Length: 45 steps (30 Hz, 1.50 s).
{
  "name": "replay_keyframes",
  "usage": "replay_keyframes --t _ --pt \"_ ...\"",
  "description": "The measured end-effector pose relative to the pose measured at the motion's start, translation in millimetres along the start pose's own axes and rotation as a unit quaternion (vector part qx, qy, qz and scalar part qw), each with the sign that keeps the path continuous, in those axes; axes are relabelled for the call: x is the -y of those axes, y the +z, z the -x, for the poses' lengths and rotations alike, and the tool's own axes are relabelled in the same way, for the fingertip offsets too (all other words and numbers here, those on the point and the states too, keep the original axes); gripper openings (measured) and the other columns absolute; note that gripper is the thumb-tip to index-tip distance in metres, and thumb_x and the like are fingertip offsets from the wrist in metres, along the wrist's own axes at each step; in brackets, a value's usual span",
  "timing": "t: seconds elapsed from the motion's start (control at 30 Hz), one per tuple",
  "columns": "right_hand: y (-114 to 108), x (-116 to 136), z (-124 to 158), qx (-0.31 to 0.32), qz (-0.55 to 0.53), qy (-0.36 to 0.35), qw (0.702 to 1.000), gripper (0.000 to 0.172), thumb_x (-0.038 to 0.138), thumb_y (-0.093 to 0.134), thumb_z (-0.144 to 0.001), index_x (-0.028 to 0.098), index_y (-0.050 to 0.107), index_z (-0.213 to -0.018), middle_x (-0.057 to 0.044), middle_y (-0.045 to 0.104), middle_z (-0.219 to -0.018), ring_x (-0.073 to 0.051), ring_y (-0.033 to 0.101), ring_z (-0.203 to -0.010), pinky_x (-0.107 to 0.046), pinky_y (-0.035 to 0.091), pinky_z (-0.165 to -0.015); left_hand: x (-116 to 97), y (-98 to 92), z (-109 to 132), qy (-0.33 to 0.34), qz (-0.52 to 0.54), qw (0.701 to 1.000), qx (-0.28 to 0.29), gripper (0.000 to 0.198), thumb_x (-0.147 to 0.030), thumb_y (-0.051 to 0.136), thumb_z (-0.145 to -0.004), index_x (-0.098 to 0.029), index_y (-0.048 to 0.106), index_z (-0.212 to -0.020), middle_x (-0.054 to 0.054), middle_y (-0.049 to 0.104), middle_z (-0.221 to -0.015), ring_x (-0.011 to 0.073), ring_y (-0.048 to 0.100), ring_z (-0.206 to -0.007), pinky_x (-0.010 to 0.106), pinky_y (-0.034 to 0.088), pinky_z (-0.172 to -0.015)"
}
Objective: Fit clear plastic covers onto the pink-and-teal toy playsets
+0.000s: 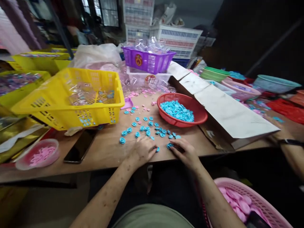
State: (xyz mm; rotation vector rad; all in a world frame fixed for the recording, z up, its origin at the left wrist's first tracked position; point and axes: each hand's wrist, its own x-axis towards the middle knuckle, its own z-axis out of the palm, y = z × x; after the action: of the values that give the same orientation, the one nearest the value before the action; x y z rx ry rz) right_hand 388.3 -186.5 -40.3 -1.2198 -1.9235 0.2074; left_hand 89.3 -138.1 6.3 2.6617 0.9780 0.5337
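Observation:
Near the table's front edge, my left hand (143, 148) is closed with a small blue plastic piece (157, 149) pinched at its fingertips. To its right, my right hand (186, 151) grips another small round blue plastic piece (169, 145) between thumb and fingers, down at the tabletop. Several like blue pieces (137, 135), oval with a raised pattern, lie scattered just beyond my hands. A red basket (199, 114) behind my right hand holds a heap of blue pieces (177, 110).
A yellow basket (68, 111) with clear packs stands left, near a phone (80, 147) and a tub (56, 151) of pink pieces. White-topped boxes (235, 110) border the right side; beyond them is another person's forearm (291, 155). A pink basket (263, 202) sits below, right.

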Motion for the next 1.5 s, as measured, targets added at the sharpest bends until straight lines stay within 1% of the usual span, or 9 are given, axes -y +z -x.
replay_keyframes --t 0.1,0.2,0.37,0.47,0.73,0.93,1.13,1.23,1.5 --pt "1 1 3 -0.009 -0.008 -0.001 1.0 0.033 0.041 0.081 -0.109 0.034 0.083 -0.142 -0.01 0.085 -0.131 -0.032 0.083 -0.12 -0.05 0.07 -0.108 13 7.5 5 0.005 0.049 0.998 -0.037 0.013 -0.03 0.069 -0.115 -0.025 0.081 -0.115 0.009 0.086 -0.126 0.0317 0.079 -0.122 0.054 0.062 -0.105" --pt "-4 2 -2 -0.019 -0.022 0.017 0.999 0.035 0.04 0.078 -0.112 0.032 0.08 -0.146 -0.011 0.083 -0.135 -0.031 0.082 -0.122 -0.049 0.07 -0.108 25 -4.1 -4 0.006 0.023 0.999 -0.048 0.019 -0.027 0.064 -0.116 -0.025 0.081 -0.125 0.01 0.084 -0.131 0.0324 0.075 -0.127 0.056 0.058 -0.113" --pt "-9 -2 -38 -0.001 -0.014 0.012 1.0 0.026 0.037 0.071 -0.116 0.029 0.083 -0.137 -0.011 0.084 -0.125 -0.03 0.081 -0.115 -0.047 0.069 -0.103 40 -20.3 -37 0.045 -0.073 0.993 0.078 0.024 -0.021 0.067 -0.113 -0.026 0.082 -0.132 0.012 0.08 -0.147 0.0408 0.063 -0.144 0.071 0.046 -0.121" --pt "-2 -8 -64 0.042 0.008 -0.013 0.999 0.021 0.03 0.074 -0.113 0.027 0.085 -0.131 -0.011 0.084 -0.123 -0.029 0.08 -0.116 -0.047 0.067 -0.108 47 -19.4 -55 0.075 -0.082 0.988 0.109 0.021 -0.022 0.067 -0.113 -0.024 0.083 -0.126 0.014 0.082 -0.14 0.0401 0.065 -0.141 0.069 0.043 -0.12" --pt "27 -15 -100 0.184 0.108 -0.076 0.974 0.025 0.019 0.09 -0.103 0.025 0.089 -0.127 -0.011 0.085 -0.124 -0.031 0.076 -0.106 -0.049 0.067 -0.097 79 -22.4 -87 0.111 0.14 0.984 -0.024 0.026 -0.022 0.063 -0.111 -0.024 0.083 -0.127 0.009 0.086 -0.129 0.0258 0.079 -0.117 0.041 0.058 -0.107" --pt "20 -18 -99 0.104 0.002 -0.1 0.99 0.015 0.015 0.076 -0.111 0.024 0.086 -0.119 -0.01 0.086 -0.12 -0.029 0.08 -0.111 -0.047 0.068 -0.102 91 -16.1 -83 0.077 0.234 0.963 -0.107 0.024 -0.024 0.065 -0.111 -0.023 0.085 -0.124 0.01 0.086 -0.122 0.0237 0.082 -0.112 0.038 0.066 -0.101" --pt "10 -26 -83 -0.046 -0.153 -0.014 0.987 0.004 0.025 0.081 -0.11 0.027 0.084 -0.107 -0.007 0.088 -0.119 -0.024 0.085 -0.107 -0.038 0.072 -0.094 98 -19.2 -80 -0.017 0.3 0.939 -0.168 0.021 -0.032 0.076 -0.107 -0.025 0.09 -0.121 0.011 0.082 -0.128 0.0249 0.079 -0.118 0.038 0.068 -0.098" --pt "13 -30 -79 -0.049 -0.179 0.019 0.982 0.01 0.033 0.082 -0.11 0.027 0.084 -0.103 -0.008 0.089 -0.122 -0.026 0.087 -0.11 -0.039 0.073 -0.095 99 -21.5 -83 -0.064 0.288 0.937 -0.186 0.023 -0.037 0.084 -0.1 -0.026 0.091 -0.12 0.009 0.079 -0.119 0.0225 0.076 -0.103 0.035 0.066 -0.086" --pt "16 -36 -74 0.043 -0.122 0.04 0.991 0.016 0.032 0.083 -0.11 0.03 0.088 -0.126 -0.005 0.089 -0.121 -0.026 0.085 -0.108 -0.041 0.072 -0.1 106 -15.2 -82 -0.102 0.254 0.946 -0.172 0.033 -0.039 0.078 -0.102 -0.02 0.084 -0.128 0.009 0.087 -0.12 0.0254 0.082 -0.107 0.039 0.068 -0.099"
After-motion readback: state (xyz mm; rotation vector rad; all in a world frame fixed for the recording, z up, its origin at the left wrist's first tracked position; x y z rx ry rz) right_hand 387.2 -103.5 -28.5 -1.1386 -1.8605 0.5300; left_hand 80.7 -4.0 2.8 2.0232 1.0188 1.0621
